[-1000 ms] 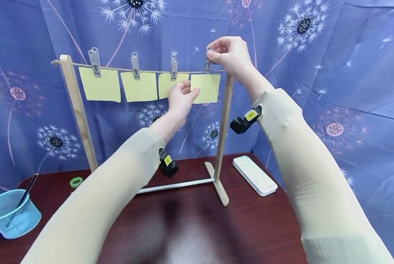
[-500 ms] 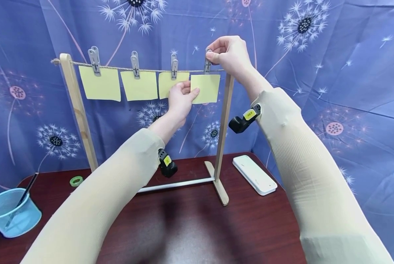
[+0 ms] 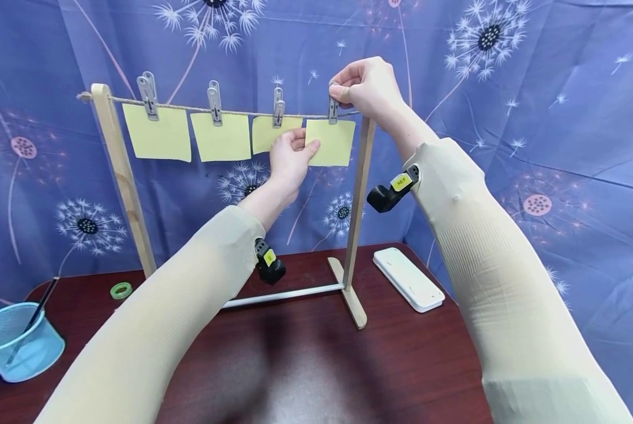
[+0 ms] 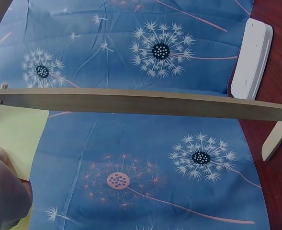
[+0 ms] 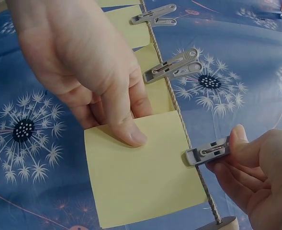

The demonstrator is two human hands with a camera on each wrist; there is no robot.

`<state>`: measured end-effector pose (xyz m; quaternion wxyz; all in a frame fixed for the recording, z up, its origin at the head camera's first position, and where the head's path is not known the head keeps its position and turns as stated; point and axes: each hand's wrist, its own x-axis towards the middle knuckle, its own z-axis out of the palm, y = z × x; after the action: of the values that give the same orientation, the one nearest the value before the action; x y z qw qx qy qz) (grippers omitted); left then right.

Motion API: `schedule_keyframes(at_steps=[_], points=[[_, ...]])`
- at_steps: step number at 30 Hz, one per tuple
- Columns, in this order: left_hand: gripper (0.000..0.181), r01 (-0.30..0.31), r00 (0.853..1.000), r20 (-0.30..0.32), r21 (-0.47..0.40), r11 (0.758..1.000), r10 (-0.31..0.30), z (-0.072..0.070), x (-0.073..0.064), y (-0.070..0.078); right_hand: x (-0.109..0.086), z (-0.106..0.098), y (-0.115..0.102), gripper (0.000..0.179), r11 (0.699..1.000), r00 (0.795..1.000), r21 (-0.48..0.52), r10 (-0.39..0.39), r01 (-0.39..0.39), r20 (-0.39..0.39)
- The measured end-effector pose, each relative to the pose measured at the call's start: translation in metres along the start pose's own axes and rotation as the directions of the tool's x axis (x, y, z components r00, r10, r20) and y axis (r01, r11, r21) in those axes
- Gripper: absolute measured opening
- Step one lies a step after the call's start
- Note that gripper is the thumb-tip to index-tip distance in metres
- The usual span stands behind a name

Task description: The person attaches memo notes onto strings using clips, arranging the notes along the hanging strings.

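Note:
My left hand (image 3: 291, 158) pinches a square yellow paper note (image 3: 331, 144) by its left edge, thumb in front. The note's top edge lies along a twine line (image 5: 172, 96). At that edge, my right hand (image 3: 371, 88) pinches the handles of a grey clothespin (image 5: 210, 151) between thumb and fingers. The clothespin's tip overlaps the note's edge at the twine in the right wrist view. To the left, three more yellow notes hang by grey clothespins; the nearest note (image 3: 263, 136) is partly hidden behind my left hand.
The twine runs between two wooden posts (image 3: 360, 200) of a frame on a dark red table (image 3: 305, 359). A white case (image 3: 408, 280) lies at right. At left are a blue mesh cup (image 3: 25, 347) with a black pencil-like stick and a green tape roll (image 3: 121, 290).
The clothespin in my right hand has come down slightly, its tip now overlapping the top edge of the note. My left hand has stayed in place, still pinching the note.

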<state>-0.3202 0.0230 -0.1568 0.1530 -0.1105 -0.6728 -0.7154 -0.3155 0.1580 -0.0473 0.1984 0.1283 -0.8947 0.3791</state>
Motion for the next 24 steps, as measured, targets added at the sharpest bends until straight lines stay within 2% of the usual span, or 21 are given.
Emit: schedule_keyframes(at_steps=[15,24], points=[[0.036,-0.011,1.000,0.004,0.009,1.000,0.011,-0.0011,0.0001,-0.0011,-0.0013,0.0027,0.0021,0.021,1.000,1.000,0.002,-0.003,0.003,0.017],[0.036,-0.013,1.000,-0.004,-0.007,1.000,0.013,0.0003,-0.0006,-0.0002,-0.0022,0.0029,0.0036,0.027,1.000,0.999,0.004,0.004,-0.005,0.037]])
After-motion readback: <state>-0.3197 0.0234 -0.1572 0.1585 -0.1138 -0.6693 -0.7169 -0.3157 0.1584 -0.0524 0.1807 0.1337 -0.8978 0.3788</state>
